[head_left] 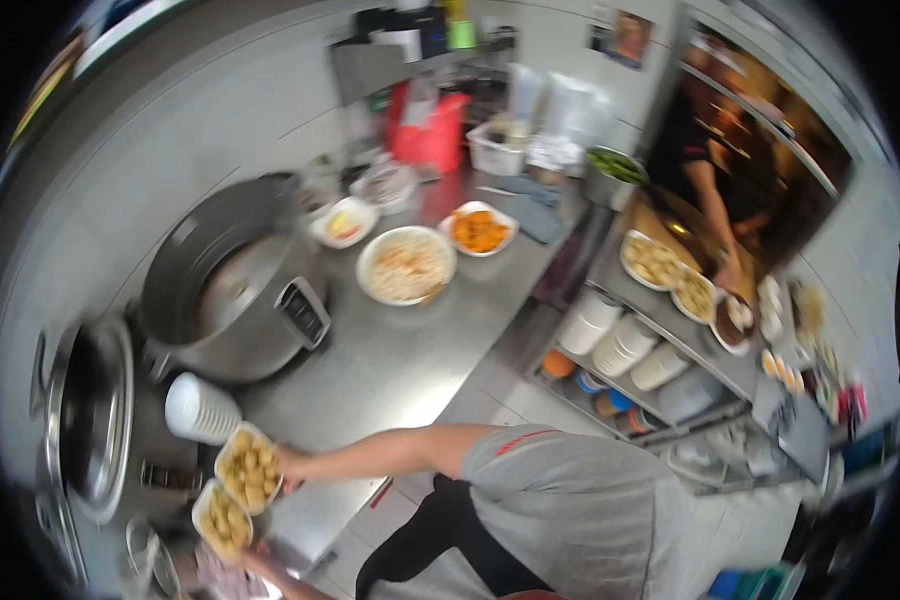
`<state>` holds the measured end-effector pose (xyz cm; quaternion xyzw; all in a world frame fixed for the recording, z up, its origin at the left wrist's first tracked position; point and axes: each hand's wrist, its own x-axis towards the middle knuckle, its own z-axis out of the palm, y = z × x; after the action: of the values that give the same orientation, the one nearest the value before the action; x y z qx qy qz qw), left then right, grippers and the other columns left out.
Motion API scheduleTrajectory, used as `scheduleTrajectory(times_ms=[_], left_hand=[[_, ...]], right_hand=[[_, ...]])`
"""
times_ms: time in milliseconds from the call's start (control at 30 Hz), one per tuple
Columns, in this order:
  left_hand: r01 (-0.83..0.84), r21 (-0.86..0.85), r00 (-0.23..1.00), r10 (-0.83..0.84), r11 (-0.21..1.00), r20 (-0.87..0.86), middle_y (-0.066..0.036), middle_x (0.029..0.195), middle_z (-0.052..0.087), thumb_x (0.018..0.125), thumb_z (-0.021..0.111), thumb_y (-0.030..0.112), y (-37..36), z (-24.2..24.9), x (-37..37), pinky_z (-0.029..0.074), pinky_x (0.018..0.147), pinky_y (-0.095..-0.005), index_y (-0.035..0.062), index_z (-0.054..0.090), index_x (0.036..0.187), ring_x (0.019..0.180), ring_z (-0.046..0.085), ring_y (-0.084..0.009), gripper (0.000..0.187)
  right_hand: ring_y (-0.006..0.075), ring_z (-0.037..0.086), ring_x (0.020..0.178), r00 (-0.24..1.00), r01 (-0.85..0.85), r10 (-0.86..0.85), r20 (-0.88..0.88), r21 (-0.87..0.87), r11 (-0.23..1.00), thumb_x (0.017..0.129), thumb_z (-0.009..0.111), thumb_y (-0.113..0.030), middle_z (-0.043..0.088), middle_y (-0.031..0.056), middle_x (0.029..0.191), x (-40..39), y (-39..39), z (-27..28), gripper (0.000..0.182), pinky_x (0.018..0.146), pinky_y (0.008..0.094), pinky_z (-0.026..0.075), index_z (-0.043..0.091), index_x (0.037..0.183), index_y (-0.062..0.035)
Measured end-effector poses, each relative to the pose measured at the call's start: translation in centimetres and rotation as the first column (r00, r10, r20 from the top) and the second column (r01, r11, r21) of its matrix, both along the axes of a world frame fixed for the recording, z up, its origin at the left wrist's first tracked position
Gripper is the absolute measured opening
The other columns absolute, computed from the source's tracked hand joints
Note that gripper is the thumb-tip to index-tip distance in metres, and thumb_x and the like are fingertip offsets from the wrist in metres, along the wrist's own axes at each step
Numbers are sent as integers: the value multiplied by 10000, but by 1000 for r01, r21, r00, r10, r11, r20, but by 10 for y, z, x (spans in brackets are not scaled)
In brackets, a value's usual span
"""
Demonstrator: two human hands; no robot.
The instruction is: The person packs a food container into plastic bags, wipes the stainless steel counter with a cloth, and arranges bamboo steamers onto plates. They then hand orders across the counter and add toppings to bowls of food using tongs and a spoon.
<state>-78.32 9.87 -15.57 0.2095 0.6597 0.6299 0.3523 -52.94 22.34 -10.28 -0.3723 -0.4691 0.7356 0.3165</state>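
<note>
My right hand (290,468) is closed on the edge of a white bowl (249,467) filled with yellowish-brown chunks of food. Below it, my left hand (258,562) grips a second white bowl (222,515) with similar chunks. The two bowls touch or nearly touch, and motion blurs the fingers. A stack of white bowls (202,410) lies tilted just beyond them. Behind that stands a large grey cooking pot (230,280) with a control panel.
On the steel counter (400,350) are a bowl of shredded food (407,265), a bowl of orange pieces (480,230) and a small bowl (345,222). A metal lid (90,420) leans left. Another person's hand (730,275) reaches over filled bowls on a shelf unit (660,315).
</note>
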Motion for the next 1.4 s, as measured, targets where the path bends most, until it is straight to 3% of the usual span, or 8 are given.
scheduleTrajectory(times_ms=[67, 267, 567, 733, 867, 1033, 1233, 1400], left_hand=[[-126, -128, 989, 134, 984, 56, -65, 950, 598, 832, 508, 310, 7, 24, 18, 430, 536, -231, 68, 444, 1193, 658, 541, -128, 439], [94, -67, 996, -94, 993, 3, -56, 877, 601, 837, 513, 298, 17, 49, 105, 414, 485, -210, 92, 451, 1192, 601, 532, -112, 415], [524, 13, 850, -524, 852, 49, -46, 788, 605, 843, 519, 259, -2, 70, 219, 406, 418, -185, 149, 428, 1222, 517, 518, -91, 405], [733, 9, 675, -730, 680, 109, -58, 818, 599, 831, 500, 171, 3, 85, 347, 416, 405, -194, 162, 376, 1263, 481, 501, -99, 450], [870, 27, 485, -866, 492, 123, -104, 868, 593, 774, 502, 103, -15, 99, 434, 422, 363, -214, 110, 373, 1235, 482, 529, -123, 479], [957, 0, 286, -946, 290, 151, -115, 873, 591, 754, 470, 64, -34, 99, 528, 415, 356, -206, 80, 345, 1240, 500, 540, -122, 502], [993, 47, 100, -988, 106, 119, -115, 812, 581, 750, 441, 53, -55, 126, 615, 425, 372, -227, 43, 352, 1205, 466, 515, -118, 464], [999, -28, 39, -995, 36, 92, -99, 717, 590, 753, 422, 58, -44, 130, 665, 431, 380, -226, 49, 361, 1181, 449, 532, -122, 433]], right_hand=[[208, 590, 462, 957, 195, -156, 246, -142, 971, 814, 476, -116, 603, 153, 767, 13, -14, 29, 323, 336, 308, 473, 449, 1130, -54], [259, 641, 589, 979, 136, -122, 162, -79, 987, 782, 445, -54, 567, 188, 947, 119, -46, 33, 390, 425, 308, 546, 376, 1164, -13], [263, 643, 798, 878, 465, -464, 119, 19, 885, 814, 449, -59, 547, 172, 1064, 353, -199, 67, 458, 575, 323, 585, 334, 1255, -20], [248, 615, 909, 680, 711, -710, 184, 74, 700, 804, 421, -21, 530, 156, 1130, 455, -322, 66, 515, 596, 322, 583, 305, 1306, -27], [246, 639, 808, 363, 926, -929, 64, 89, 368, 794, 428, -26, 548, 169, 1065, 492, -423, 65, 459, 551, 303, 581, 352, 1245, 8], [260, 637, 821, 187, 981, -980, 71, 35, 190, 786, 407, -6, 538, 180, 1091, 521, -513, 77, 494, 587, 303, 581, 324, 1272, 10], [273, 643, 766, -216, 975, -975, 58, 73, -212, 760, 372, 5, 556, 198, 1060, 563, -569, 66, 493, 566, 311, 580, 326, 1246, 73], [260, 645, 752, -307, 948, -951, 44, 102, -301, 761, 359, 8, 572, 195, 1031, 608, -581, 77, 443, 556, 286, 572, 380, 1199, 72]])
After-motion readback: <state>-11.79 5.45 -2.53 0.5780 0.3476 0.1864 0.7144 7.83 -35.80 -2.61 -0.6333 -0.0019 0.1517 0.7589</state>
